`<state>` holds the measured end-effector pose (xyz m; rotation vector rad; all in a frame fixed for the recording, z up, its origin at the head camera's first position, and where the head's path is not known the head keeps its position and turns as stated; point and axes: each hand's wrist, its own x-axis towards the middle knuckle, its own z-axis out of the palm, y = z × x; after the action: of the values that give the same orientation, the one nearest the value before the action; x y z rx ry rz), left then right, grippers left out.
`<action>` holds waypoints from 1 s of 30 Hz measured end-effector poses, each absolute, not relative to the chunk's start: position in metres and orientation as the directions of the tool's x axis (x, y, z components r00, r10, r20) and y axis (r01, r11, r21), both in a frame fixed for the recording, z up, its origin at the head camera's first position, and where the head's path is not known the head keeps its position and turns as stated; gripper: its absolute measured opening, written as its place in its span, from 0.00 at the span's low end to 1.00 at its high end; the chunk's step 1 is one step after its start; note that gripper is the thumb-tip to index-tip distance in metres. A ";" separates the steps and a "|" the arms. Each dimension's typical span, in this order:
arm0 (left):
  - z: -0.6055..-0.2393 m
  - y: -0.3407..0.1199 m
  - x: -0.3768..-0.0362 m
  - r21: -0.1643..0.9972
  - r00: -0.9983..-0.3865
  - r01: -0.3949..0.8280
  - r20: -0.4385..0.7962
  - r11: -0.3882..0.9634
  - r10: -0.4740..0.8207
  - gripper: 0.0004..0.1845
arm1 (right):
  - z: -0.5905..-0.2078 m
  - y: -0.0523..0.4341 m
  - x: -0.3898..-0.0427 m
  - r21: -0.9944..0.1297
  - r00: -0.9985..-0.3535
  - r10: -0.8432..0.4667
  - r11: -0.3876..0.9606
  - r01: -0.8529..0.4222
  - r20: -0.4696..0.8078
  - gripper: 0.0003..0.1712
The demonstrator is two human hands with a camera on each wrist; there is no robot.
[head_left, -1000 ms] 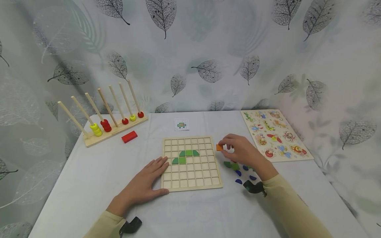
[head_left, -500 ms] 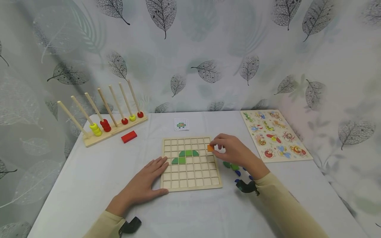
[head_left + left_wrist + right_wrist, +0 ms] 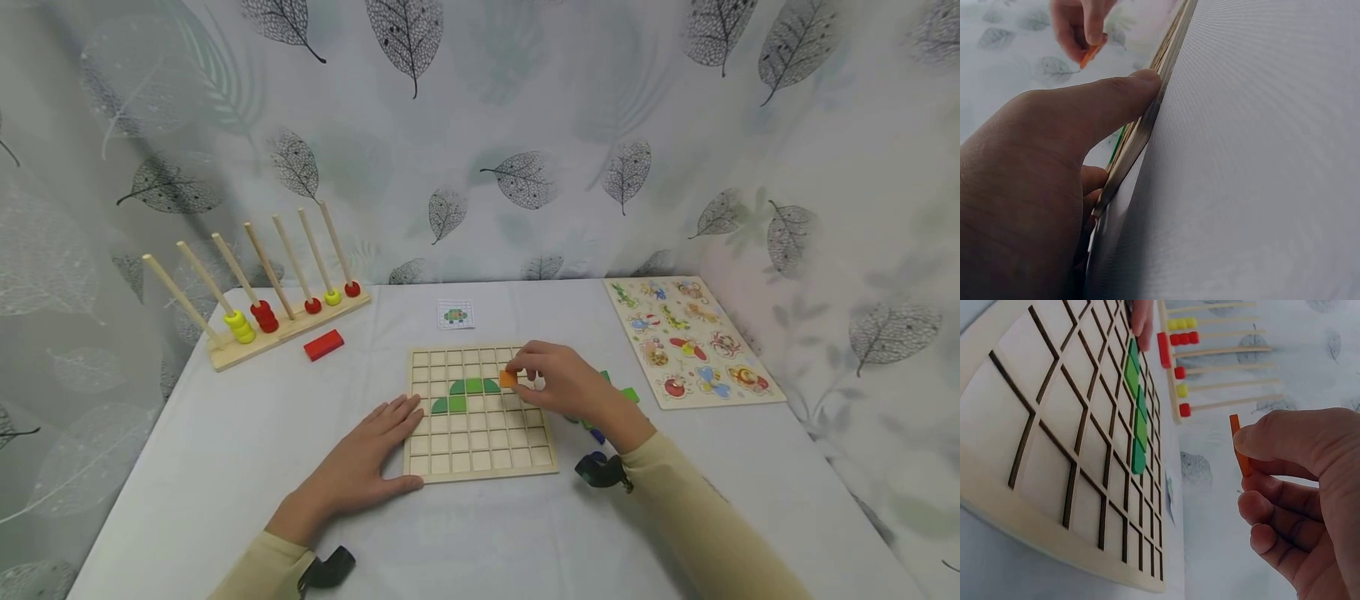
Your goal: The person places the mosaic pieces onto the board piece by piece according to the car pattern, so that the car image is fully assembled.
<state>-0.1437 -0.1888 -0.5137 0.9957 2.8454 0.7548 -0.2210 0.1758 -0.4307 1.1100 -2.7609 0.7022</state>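
A wooden grid board [image 3: 480, 475] lies on the white table, with several green tiles [image 3: 457, 404] set in its upper-left cells. Fingers extended and thumb spread, my left hand [image 3: 356, 467] rests against the board's left edge; the left wrist view shows the thumb on the rim. My right hand [image 3: 566, 383] pinches an orange square tile [image 3: 1240, 447] between thumb and fingers. In the right wrist view the tile is held clear of the board, seen edge-on. A small picture card [image 3: 456, 314] with a gridded turtle-like pattern lies behind the board.
Loose green and blue pieces [image 3: 597, 436] lie right of the board, partly hidden by my right forearm. A peg rack [image 3: 288, 329] with red and yellow beads stands at back left, near a red block [image 3: 324, 345]. An animal puzzle board [image 3: 693, 342] lies at back right.
My right hand has carried the orange tile leftward, from beside the board to over its upper-right cells. More loose pieces show behind the wrist. The left hand stays in place.
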 end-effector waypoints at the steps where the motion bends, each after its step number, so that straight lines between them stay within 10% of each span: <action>1: -0.514 -0.189 -0.144 0.456 -0.795 0.577 0.122 0.678 0.594 0.53 | -0.431 0.174 -0.221 -0.385 -0.733 -0.638 0.631 -0.673 0.237 0.12; 30: -0.516 -0.190 -0.145 0.463 -0.790 0.585 0.141 0.666 0.596 0.52 | -0.462 0.128 -0.224 -0.396 -0.757 -0.646 0.672 -0.625 0.098 0.09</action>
<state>-0.1450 -0.1898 -0.5156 1.0094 2.8463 0.7792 -0.2237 0.1278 -0.4618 1.1105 -2.9185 0.6615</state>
